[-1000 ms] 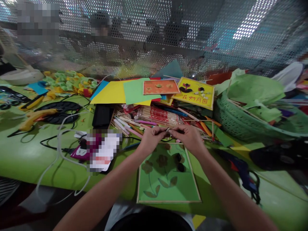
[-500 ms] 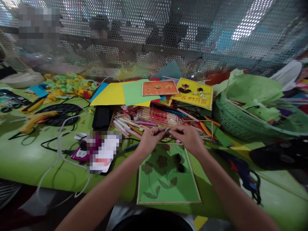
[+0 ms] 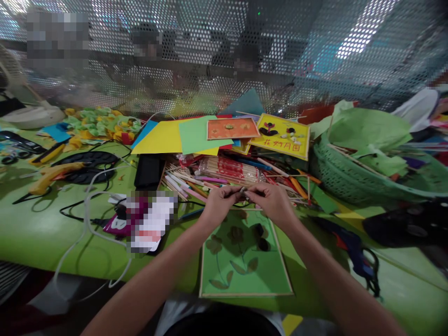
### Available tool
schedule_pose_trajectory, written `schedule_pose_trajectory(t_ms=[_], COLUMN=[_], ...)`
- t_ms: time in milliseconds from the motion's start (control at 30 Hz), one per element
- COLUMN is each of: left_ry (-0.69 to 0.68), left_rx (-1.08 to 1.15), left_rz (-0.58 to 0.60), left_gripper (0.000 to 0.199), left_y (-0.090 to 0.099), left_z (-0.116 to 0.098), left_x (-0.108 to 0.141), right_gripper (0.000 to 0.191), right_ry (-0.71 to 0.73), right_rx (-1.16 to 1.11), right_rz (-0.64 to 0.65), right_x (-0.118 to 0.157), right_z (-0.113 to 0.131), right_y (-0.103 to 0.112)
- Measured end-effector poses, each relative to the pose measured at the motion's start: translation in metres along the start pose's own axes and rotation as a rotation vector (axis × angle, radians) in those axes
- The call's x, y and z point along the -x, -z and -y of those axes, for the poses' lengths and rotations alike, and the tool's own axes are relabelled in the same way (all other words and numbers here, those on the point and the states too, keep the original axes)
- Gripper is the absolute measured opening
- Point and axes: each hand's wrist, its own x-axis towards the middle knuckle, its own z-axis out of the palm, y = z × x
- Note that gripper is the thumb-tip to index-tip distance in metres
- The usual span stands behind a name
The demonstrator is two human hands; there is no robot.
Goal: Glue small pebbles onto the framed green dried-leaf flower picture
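My left hand point(image 3: 221, 201) and my right hand point(image 3: 269, 198) meet fingertip to fingertip above the top edge of a green picture board point(image 3: 245, 275). Both pinch one small greyish piece point(image 3: 242, 190), too small to name. The board has a thin stick frame, with drawn stems, brownish flowers and leaves, and dark round pieces near its upper right. Just beyond my hands lie markers and a plastic-wrapped bundle of sticks point(image 3: 229, 169).
Coloured sheets point(image 3: 157, 137) and two finished-looking pictures lie behind. A green basket point(image 3: 350, 179) stands right, a dark blue glue gun point(image 3: 353, 249) below it. At left are a yellow glue gun point(image 3: 49, 177), cables and a phone point(image 3: 154, 224).
My hands stay nearly in place, with the fingers shifted slightly around the small piece. The board and the things around it have not visibly moved.
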Motion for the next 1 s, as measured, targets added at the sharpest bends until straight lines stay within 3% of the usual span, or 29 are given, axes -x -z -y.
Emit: schedule_pose_trajectory(t_ms=[233, 533, 800, 1000], left_ry=[0.004, 0.012, 0.004, -0.035], left_rx=[0.015, -0.015, 0.003, -0.062], left_rz=[0.009, 0.002, 0.001, 0.004], left_gripper=[0.04, 0.041, 0.04, 0.036], left_y=[-0.0009, -0.0005, -0.0007, -0.0023], left_z=[-0.0037, -0.0026, -0.0057, -0.0039], left_x=[0.001, 0.0005, 0.0009, 0.0027], right_gripper=[0.026, 0.021, 0.027, 0.024], right_ry=[-0.039, 0.043, -0.033, 0.008], right_rx=[-0.019, 0.109, -0.045, -0.011], right_rz=[0.033, 0.003, 0.021, 0.001], right_x=[-0.0003, -0.0004, -0.0012, -0.0011], right_z=[-0.0001, 0.0024, 0.0021, -0.0033], right_y=[0.0033, 0.0016, 0.0022, 0.0])
